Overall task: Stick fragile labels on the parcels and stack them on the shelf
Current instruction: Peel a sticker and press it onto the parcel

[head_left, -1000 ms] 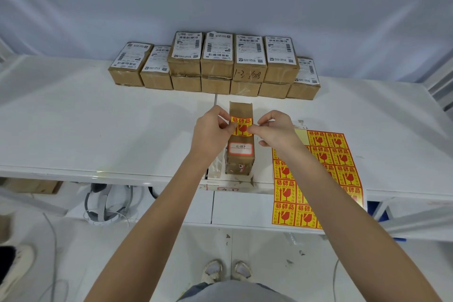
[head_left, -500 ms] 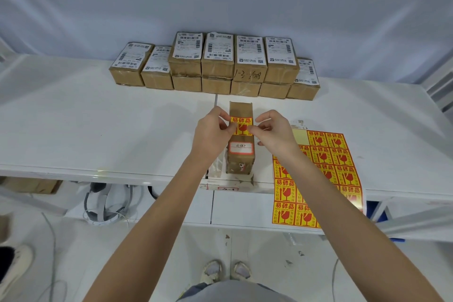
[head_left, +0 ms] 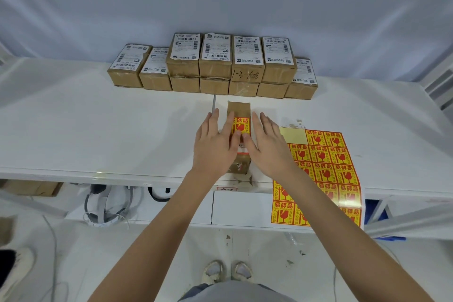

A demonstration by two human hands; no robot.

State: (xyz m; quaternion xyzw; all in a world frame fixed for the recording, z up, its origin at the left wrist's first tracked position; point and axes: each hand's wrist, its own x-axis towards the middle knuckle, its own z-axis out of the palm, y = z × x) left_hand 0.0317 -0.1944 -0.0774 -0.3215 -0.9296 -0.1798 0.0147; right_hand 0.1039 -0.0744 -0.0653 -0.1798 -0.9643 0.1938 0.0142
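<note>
the parcel (head_left: 239,111) is a narrow brown carton lying lengthwise on the white table (head_left: 98,130), close to its front edge, with a yellow and red fragile label (head_left: 241,127) on its top face. the left hand (head_left: 214,144) lies flat, fingers straight and spread, along the left side of the carton, its thumb pressing the lower edge of the label. the right hand (head_left: 266,147) mirrors it on the right side, fingers straight, thumb meeting the left thumb over the label; neither hand curls round anything. below the thumbs a small white tag with a red border (head_left: 242,152) shows on the same face.

just right of the right hand lies the sticker sheet (head_left: 328,159), rows of the same yellow and red labels, its upper left cell bare; its near end hangs over the table edge. at the back of the table stands a row of cartons (head_left: 213,66) against the pale wall, the middle four stacked two high, each top one bearing a white shipping label. under the table a white headset (head_left: 105,206) lies on a lower shelf, and the person's two light shoes (head_left: 226,272) show on the floor.
</note>
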